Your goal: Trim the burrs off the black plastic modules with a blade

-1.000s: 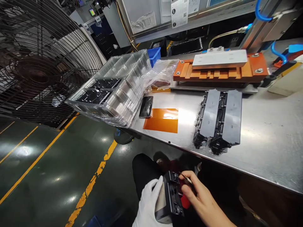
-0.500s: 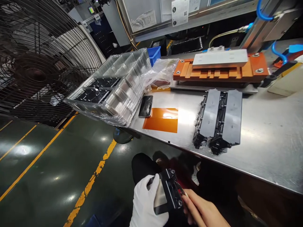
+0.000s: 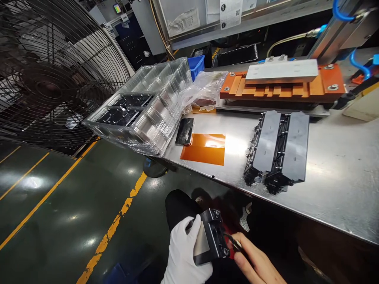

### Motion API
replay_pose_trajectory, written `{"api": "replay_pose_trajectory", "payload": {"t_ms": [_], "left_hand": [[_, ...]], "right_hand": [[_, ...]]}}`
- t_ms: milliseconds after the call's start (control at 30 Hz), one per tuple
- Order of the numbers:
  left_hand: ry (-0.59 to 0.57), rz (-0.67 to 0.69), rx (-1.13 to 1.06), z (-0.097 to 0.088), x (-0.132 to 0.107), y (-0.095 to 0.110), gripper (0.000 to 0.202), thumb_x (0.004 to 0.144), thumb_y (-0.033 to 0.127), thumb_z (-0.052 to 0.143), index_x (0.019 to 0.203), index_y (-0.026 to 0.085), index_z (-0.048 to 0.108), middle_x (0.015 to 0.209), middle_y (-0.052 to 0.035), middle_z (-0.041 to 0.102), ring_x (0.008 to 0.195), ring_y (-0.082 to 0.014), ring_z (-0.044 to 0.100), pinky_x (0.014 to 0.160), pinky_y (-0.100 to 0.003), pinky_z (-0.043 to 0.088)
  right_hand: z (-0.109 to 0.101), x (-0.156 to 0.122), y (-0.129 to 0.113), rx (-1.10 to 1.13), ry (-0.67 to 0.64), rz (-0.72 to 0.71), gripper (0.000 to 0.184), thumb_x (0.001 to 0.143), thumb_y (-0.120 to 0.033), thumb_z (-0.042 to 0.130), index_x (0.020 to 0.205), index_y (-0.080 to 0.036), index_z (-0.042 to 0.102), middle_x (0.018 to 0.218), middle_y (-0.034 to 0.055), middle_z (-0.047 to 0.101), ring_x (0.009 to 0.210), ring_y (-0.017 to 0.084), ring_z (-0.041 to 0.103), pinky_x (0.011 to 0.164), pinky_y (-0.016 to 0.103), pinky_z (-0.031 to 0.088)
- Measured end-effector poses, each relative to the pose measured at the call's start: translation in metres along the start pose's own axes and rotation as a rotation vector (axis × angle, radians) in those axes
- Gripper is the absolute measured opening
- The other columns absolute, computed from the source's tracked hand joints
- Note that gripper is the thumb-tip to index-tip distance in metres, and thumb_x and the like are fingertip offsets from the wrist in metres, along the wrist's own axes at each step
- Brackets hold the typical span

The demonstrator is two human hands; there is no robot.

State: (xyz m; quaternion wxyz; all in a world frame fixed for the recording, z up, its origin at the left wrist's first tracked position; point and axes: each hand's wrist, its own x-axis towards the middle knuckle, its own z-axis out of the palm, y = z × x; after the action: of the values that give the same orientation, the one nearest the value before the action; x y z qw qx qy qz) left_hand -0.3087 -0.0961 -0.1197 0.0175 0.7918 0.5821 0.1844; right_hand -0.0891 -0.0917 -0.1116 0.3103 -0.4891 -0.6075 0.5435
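Observation:
My left hand (image 3: 184, 252), in a white glove, grips a black plastic part (image 3: 211, 241) with a grey flat face, held low in front of my lap below the table edge. My bare right hand (image 3: 254, 262) pinches a thin dark tool (image 3: 232, 241) whose tip rests against the right end of that part. Two more black parts of the same kind (image 3: 276, 148) lie side by side on the steel table (image 3: 334, 177).
A stack of clear plastic trays (image 3: 148, 106) holding black parts overhangs the table's left end. Beside it lie a phone (image 3: 184, 131), an orange sheet (image 3: 204, 148) and a crumpled plastic bag (image 3: 204, 90). An orange press fixture (image 3: 281, 85) stands behind. A large fan (image 3: 50, 75) stands left.
The black part has tilted in my left hand. My right hand dropped lower, then brought the thin tool back against the part's right end. The view shifted slightly.

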Motion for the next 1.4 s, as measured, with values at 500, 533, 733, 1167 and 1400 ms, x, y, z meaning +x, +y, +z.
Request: {"api": "replay_pose_trajectory", "payload": {"t_ms": [500,533,733,1167,1400], "left_hand": [[-0.239,-0.012,0.097,-0.010,0.024,-0.019,0.079,0.059,0.010,0.058,0.134,0.032,0.050,0.111,-0.0076,0.062,0.096,-0.0280,0.063,0.082,-0.046,0.056],[-0.275,0.001,0.119,-0.011,0.027,-0.020,0.079,0.059,0.010,0.058,0.135,0.033,0.050,0.111,-0.0071,0.062,0.095,-0.0281,0.063,0.081,-0.046,0.055],[-0.346,0.114,0.257,-0.015,0.039,-0.021,0.077,0.064,0.007,0.058,0.135,0.034,0.050,0.110,-0.0083,0.063,0.092,-0.0288,0.062,0.078,-0.047,0.054],[-0.450,0.202,0.369,-0.012,0.045,-0.015,0.079,0.068,0.001,0.053,0.140,0.032,0.044,0.111,-0.0103,0.061,0.093,-0.0286,0.061,0.078,-0.046,0.052],[-0.530,0.158,0.316,-0.013,0.043,-0.016,0.083,0.068,0.002,0.050,0.144,0.034,0.038,0.116,-0.0122,0.060,0.098,-0.0317,0.061,0.082,-0.050,0.050]], "right_hand": [[0.006,-0.001,0.026,0.157,-0.093,0.293,0.049,0.099,-0.062,0.032,0.083,-0.026,0.061,0.073,-0.0004,0.066,0.068,0.018,0.065,0.068,0.027,0.052],[0.007,0.000,0.029,0.189,-0.141,0.314,0.052,0.098,-0.064,0.030,0.080,-0.025,0.060,0.070,-0.0011,0.066,0.065,0.017,0.065,0.067,0.027,0.051],[0.016,0.002,0.030,0.126,-0.193,0.376,0.052,0.098,-0.066,0.028,0.094,-0.025,0.061,0.066,-0.0038,0.067,0.054,0.015,0.064,0.062,0.026,0.048],[0.049,0.003,0.040,0.586,-0.159,0.661,0.067,0.079,-0.084,0.043,0.090,-0.019,0.059,0.044,-0.0019,0.060,0.036,0.011,0.054,0.037,0.018,0.034],[0.036,0.002,0.040,0.781,-0.107,0.710,0.076,0.077,-0.083,0.052,0.112,-0.017,0.068,0.050,-0.0031,0.056,0.039,0.011,0.051,0.040,0.021,0.039]]}}
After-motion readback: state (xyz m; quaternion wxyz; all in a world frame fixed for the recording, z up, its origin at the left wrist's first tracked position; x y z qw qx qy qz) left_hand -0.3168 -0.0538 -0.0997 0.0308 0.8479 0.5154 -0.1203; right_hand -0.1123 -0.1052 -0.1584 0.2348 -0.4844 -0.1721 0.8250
